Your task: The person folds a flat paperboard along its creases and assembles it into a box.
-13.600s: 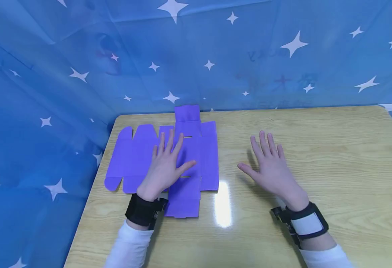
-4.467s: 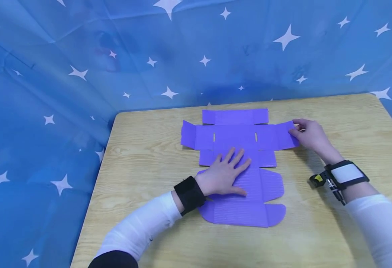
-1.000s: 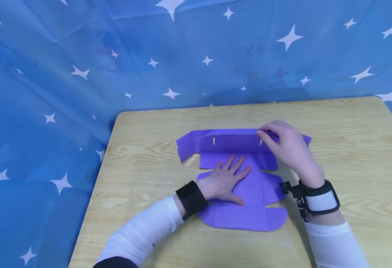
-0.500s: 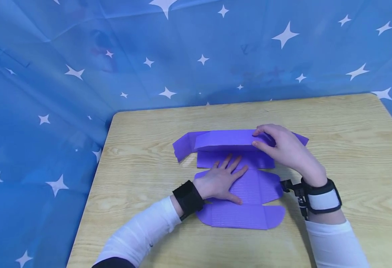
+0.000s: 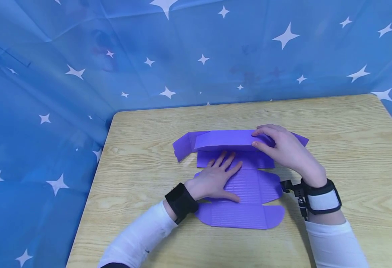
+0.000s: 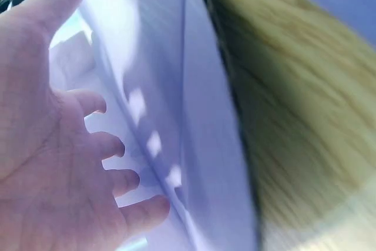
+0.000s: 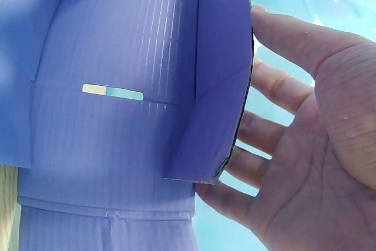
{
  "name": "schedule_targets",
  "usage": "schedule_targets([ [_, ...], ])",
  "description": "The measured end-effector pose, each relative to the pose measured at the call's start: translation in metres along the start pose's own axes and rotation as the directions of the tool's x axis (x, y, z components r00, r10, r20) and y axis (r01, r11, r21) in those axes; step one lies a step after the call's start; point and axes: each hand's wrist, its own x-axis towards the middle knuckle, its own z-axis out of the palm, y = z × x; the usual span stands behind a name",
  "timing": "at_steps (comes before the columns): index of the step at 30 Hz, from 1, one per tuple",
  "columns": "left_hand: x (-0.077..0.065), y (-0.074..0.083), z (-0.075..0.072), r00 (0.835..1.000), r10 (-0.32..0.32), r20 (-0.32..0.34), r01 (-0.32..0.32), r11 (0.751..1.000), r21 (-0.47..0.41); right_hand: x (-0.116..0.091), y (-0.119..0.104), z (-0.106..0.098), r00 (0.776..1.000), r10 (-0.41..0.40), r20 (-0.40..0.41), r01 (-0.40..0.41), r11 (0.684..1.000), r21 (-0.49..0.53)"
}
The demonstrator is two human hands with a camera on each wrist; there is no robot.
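Observation:
A purple corrugated cardboard box (image 5: pixel 239 216), partly unfolded, lies on the wooden table in the head view. Its far panel stands up, and the panel's top strip (image 5: pixel 226 138) is bent toward the person. My right hand (image 5: pixel 288 150) holds that strip near its right end, thumb in front and fingers behind. The right wrist view shows the slotted panel (image 7: pixel 117 45) and the thumb at the strip's edge. With fingers spread, my left hand (image 5: pixel 212 182) is over the box's middle, fingertips near the foot of the raised panel. In the left wrist view its fingers (image 6: pixel 126 181) show close to a crease.
The wooden table (image 5: pixel 142 149) extends around the box on every side. Behind it hangs a blue curtain (image 5: pixel 196 44) with white stars. A side flap (image 5: pixel 183 146) juts out at the box's left, another (image 5: pixel 301 138) at its right behind the right hand.
Since the flat layout 4.5 s ago, the far panel has risen; within the last second its top strip bent toward the person. The left hand has slid slightly left.

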Motion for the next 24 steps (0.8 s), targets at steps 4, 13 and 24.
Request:
schedule_targets([
  [4, -0.012, -0.01, 0.001, 0.999, -0.019, -0.05, 0.016, 0.998, -0.057, 0.0, 0.0, 0.0, 1.0, 0.005, 0.008, -0.005, 1.0, 0.001],
  [13, -0.047, -0.025, 0.005, 0.991, -0.063, -0.121, 0.04, 0.982, -0.185, 0.001, 0.001, 0.0, 1.0, 0.01, 0.0, -0.01, 1.0, -0.003],
  [24, -0.086, -0.046, 0.004, 0.956, -0.144, -0.255, 0.063, 0.951, -0.301, 0.0, 0.001, 0.001, 1.0, 0.024, 0.017, -0.024, 1.0, 0.001],
])
